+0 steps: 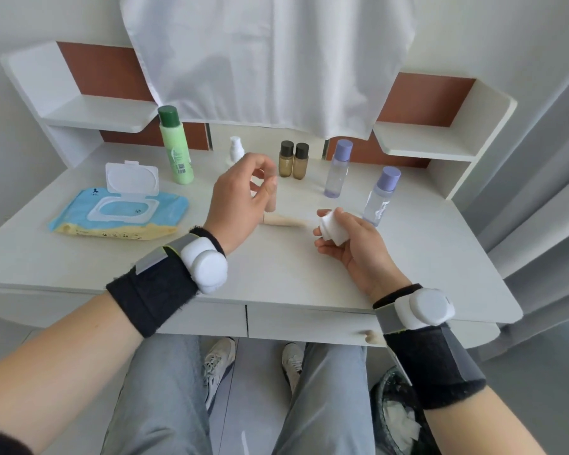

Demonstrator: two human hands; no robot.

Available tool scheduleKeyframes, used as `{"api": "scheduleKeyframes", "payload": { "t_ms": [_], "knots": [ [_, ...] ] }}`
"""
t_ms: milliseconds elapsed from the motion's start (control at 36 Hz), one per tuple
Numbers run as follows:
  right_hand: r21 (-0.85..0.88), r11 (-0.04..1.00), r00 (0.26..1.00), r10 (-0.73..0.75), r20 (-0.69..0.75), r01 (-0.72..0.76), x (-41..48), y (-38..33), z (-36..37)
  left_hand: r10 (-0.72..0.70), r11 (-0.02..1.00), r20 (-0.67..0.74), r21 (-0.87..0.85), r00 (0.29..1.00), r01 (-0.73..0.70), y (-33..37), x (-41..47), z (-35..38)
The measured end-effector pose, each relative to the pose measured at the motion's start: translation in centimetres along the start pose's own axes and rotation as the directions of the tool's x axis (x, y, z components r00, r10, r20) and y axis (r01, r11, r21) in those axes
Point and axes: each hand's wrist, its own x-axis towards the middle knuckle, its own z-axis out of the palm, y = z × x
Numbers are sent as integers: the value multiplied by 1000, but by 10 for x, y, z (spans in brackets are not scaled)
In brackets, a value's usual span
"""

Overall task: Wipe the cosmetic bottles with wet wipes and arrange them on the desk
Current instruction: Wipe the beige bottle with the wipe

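My right hand is shut on a folded white wet wipe above the desk's middle right. My left hand hovers over the desk centre with its fingers loosely curled and apart, holding nothing that I can see. Just past its thumb stands a small beige bottle, and a beige tube lies flat between my hands. At the back stand a green bottle, a white pump bottle, two brown bottles with dark caps and two clear bottles with purple caps.
A blue wet-wipes pack with its lid flipped up lies at the left of the white desk. A white cloth hangs over the back. Side shelves flank it. A dark bin with crumpled wipes sits by my right knee.
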Motion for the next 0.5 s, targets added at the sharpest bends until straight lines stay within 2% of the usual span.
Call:
{"api": "scheduleKeyframes", "payload": {
  "t_ms": [222,361,500],
  "knots": [
    [-22,998,991,-61,-118,59,-1,-1,-16,-25,987,68,-156,997,35,20,3,31],
    [-154,983,979,-129,-161,104,-2,2,-25,-70,994,118,-76,991,79,16,14,57],
    [-291,945,971,-193,-140,146,1,6,-28,-105,995,147,17,984,103,7,14,74]
  ]
}}
